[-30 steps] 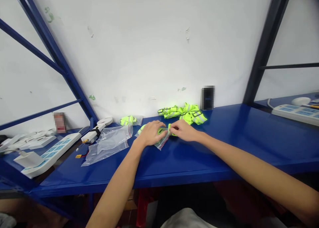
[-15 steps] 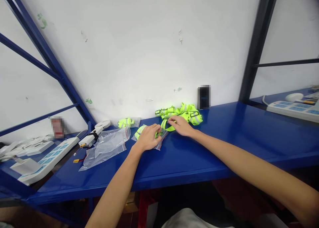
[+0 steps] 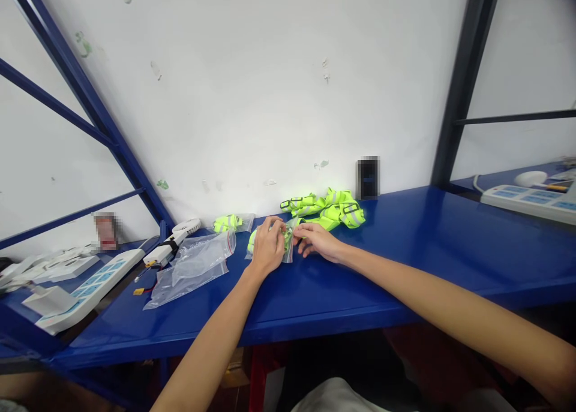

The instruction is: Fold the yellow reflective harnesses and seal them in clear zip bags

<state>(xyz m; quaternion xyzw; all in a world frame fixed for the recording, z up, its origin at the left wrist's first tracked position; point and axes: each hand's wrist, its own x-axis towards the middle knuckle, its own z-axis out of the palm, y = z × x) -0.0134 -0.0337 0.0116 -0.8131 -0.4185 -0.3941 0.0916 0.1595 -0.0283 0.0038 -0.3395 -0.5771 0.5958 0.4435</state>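
Note:
My left hand [image 3: 269,244] lies curled over a small clear zip bag [image 3: 289,256] that has a bundled fluorescent yellow reflective strap [image 3: 251,240] inside. Its fingers press the bag and bundle against the table and partly hide both. At the bag's open right end, my right hand [image 3: 320,242] pinches the edge with thumb and forefinger, the other fingers loosely bent. Just behind the hands is a loose pile of yellow straps [image 3: 344,211] with grey reflective bands and black buckles. Another bagged strap [image 3: 227,222] sits left of my hands by the wall.
Flat empty zip bags [image 3: 191,262] lie to the left on the blue table [image 3: 405,250]. Beyond them are a white handheld fan [image 3: 186,226], a battery with wires [image 3: 157,253] and a power strip [image 3: 90,289]. A dark box [image 3: 368,179] stands against the wall.
My right hand has let go of the loose yellow strap end and moved slightly left and down to the bag's edge. My left hand has shifted a little with the bag.

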